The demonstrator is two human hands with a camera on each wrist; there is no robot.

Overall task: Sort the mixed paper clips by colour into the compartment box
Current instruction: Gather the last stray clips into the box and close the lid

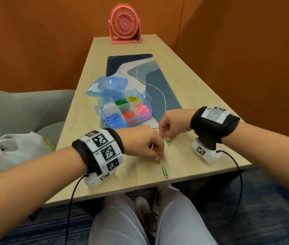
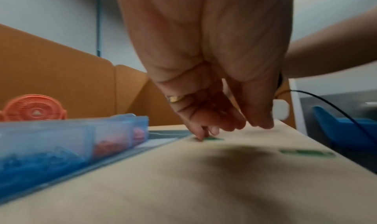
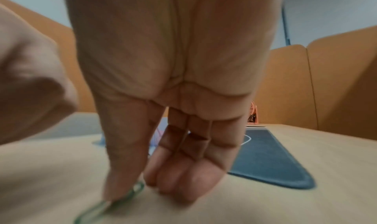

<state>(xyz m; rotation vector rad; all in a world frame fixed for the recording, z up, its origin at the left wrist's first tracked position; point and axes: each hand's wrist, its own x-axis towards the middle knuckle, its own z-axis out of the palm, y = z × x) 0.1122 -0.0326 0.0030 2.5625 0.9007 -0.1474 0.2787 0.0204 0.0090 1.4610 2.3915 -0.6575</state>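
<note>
Table (image 1: 202, 96) near edge, right hand (image 1: 172, 123) fingers pinching green clip (image 1: 168, 141), left hand (image 1: 142, 143) curled, grip unclear.

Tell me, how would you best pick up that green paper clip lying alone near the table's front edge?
The near green paper clip lies flat on the table, long axis running roughly away from the person, nothing touching it. Probably best to come straight down from above and pinch across its two long sides near the middle; being thin wire lying flat, a fingertip may need to tip one rounded end up first, or slide it off the close edge.
</note>
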